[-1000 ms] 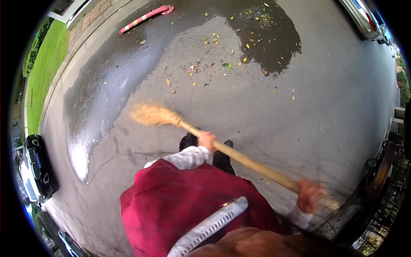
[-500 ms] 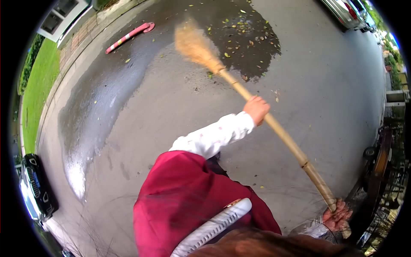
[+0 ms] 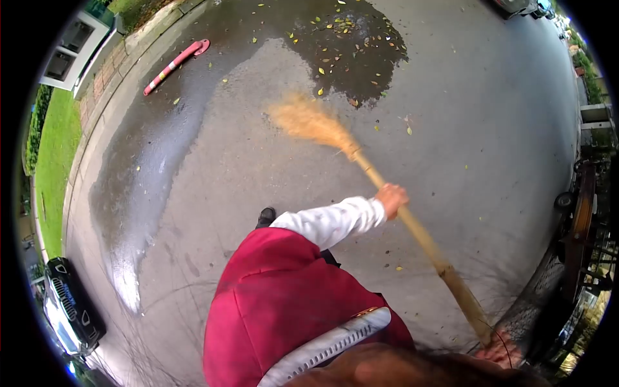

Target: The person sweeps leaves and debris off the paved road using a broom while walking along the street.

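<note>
Broom (image 3: pixel 353 151) with blurred bristles (image 3: pixel 311 122), fingers (image 3: pixel 398 191) of left hand (image 3: pixel 391 200) round handle (image 3: pixel 427 244), grip of right hand (image 3: pixel 500 350) indistinct

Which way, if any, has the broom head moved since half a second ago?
Yes. Measured from the pink post lying upper left, the broom head now sits farther away, shifted right and down the view.

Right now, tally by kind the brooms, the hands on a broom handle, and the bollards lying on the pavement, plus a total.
Long-handled straw broom: 1
Left hand and right hand on its handle: 2
Banded red bollard, lying down: 1
Total: 4
</note>
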The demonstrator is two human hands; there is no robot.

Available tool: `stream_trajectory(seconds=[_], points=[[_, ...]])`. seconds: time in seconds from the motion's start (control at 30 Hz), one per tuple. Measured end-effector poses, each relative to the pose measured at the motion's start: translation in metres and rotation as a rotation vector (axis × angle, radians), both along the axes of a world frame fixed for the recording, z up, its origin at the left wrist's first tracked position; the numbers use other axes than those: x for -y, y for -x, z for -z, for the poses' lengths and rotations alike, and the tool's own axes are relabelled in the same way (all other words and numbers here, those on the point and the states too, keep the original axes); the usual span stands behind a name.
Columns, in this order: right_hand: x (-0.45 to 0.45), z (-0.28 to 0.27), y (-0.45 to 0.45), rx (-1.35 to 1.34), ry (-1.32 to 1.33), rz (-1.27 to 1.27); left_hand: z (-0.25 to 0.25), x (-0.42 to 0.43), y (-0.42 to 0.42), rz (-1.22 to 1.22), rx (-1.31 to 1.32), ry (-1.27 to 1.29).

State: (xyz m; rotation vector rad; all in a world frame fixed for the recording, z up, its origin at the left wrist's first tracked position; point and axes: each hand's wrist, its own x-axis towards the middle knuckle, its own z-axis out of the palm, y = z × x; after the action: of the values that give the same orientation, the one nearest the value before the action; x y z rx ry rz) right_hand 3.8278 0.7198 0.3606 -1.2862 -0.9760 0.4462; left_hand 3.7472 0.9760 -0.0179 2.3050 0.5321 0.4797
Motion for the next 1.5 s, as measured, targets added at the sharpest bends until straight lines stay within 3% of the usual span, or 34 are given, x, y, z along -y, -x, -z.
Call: stream_trajectory(seconds=[0.1, 0.23, 0.33, 0.47, 0.6, 0.7, 0.77, 0.93, 1.07, 1.13, 1.2, 1.27, 1.37, 1.4, 1.5], points=[[-0.009, 0.04, 0.015, 0.125, -0.01, -0.027, 0.018, -0.075, -0.041, -0.054, 0.179, -0.139], [-0.006, 0.06, 0.004, 0.058, -0.23, -0.116, -0.044, -0.113, 0.0, -0.116, 0.206, -0.262], [-0.025, 0.06, -0.021, -0.191, -0.377, -0.21, -0.078, -0.1, 0.084, -0.334, 0.125, -0.255], [-0.121, 0.114, -0.014, -0.521, -0.343, -0.542, -0.053, -0.079, 0.245, -0.648, -0.152, -0.284], [-0.256, 0.153, 0.122, -0.718, -0.069, -0.872, -0.043, -0.029, 0.428, -1.02, -0.356, -0.184], [-0.312, 0.184, 0.263, -0.622, 0.092, -1.325, 0.008, 0.035, 0.551, -1.511, -0.392, -0.175], [-0.341, 0.192, 0.35, -0.574, 0.168, -1.576, 0.03, 0.072, 0.619, -1.704, -0.422, -0.127], [-0.431, 0.21, 0.533, -0.658, 0.282, -1.809, 0.072, 0.066, 0.754, -2.014, -0.497, 0.088], [-0.506, 0.224, 0.62, -0.605, 0.321, -1.712, 0.088, -0.019, 0.842, -1.92, -0.539, 0.09], [-0.538, 0.236, 0.626, -0.546, 0.296, -1.616, 0.113, -0.086, 0.869, -1.812, -0.565, 0.123], [-0.57, 0.236, 0.601, -0.502, 0.225, -1.433, 0.132, -0.179, 0.862, -1.658, -0.43, 0.125], [-0.606, 0.208, 0.551, -0.392, 0.18, -1.212, 0.12, -0.29, 0.805, -1.518, -0.276, -0.1], [-0.61, 0.147, 0.462, -0.352, 0.109, -0.833, 0.105, -0.444, 0.682, -1.109, -0.149, -0.171], [-0.6, 0.126, 0.448, -0.259, 0.094, -0.714, 0.089, -0.486, 0.634, -0.967, -0.23, -0.096], [-0.594, 0.102, 0.441, 0.012, 0.002, -0.524, 0.068, -0.584, 0.505, -0.681, -0.108, -0.014]])
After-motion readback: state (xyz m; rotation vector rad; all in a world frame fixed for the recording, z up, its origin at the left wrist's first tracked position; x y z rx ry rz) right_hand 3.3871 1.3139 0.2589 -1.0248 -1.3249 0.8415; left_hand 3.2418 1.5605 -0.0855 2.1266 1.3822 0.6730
